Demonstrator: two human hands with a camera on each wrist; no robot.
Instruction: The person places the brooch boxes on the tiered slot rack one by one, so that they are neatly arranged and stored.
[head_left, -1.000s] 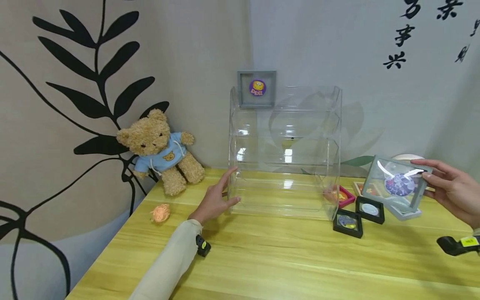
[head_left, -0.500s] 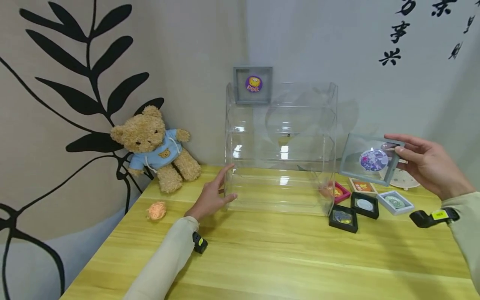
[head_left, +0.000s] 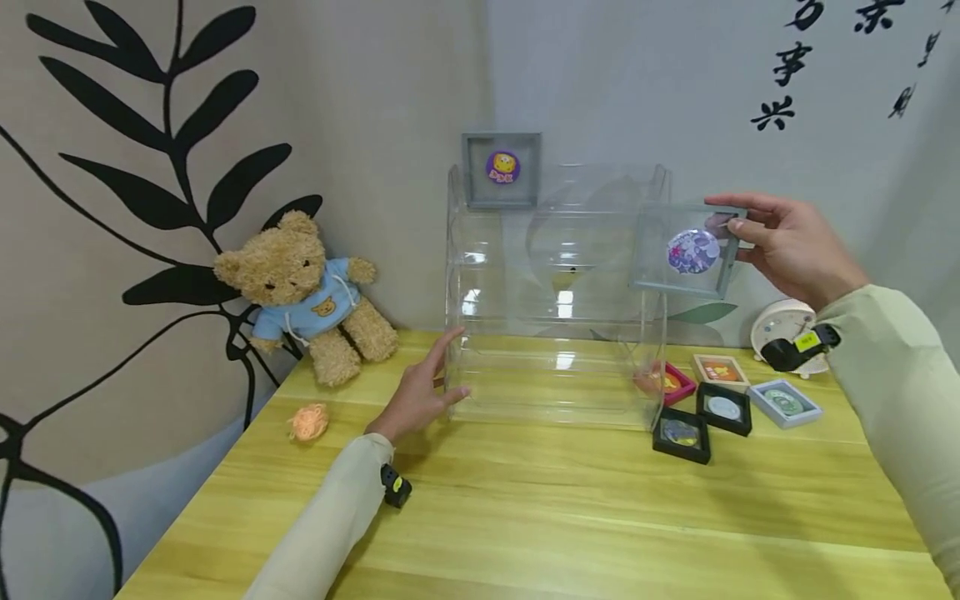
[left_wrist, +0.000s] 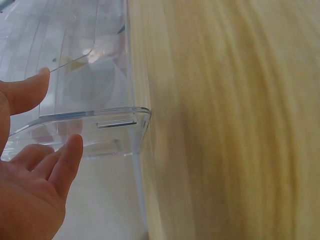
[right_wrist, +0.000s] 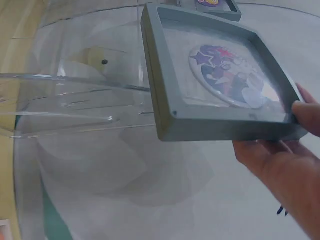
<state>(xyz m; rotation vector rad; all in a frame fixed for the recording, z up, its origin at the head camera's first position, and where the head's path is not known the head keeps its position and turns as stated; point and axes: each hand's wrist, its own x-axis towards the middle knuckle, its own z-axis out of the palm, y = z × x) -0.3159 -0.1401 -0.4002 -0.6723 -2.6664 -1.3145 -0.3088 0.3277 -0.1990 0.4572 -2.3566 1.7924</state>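
Observation:
A clear plastic tiered display rack [head_left: 558,333] stands on the wooden table. My left hand [head_left: 416,396] holds its left side, with the thumb and fingers on either side of the clear wall in the left wrist view. My right hand [head_left: 795,242] pinches a grey square display frame [head_left: 648,279] by its right edge. Through this frame's clear window shows a round purple badge [right_wrist: 227,75]. The frame is raised off the table and overlaps the rack's upper right side in the head view. Another grey frame [head_left: 502,198] with a purple-and-yellow badge stands at the rack's top left.
Several small frames lie right of the rack, including a black one [head_left: 681,435], a white one [head_left: 784,403] and a pink one [head_left: 677,383]. A round white object [head_left: 783,321] stands behind them. A teddy bear [head_left: 315,292] and an orange ball [head_left: 308,423] are at left.
My right hand has carried the grey frame up and leftward, from above the small frames to the rack's upper right. The left hand keeps its place on the rack.

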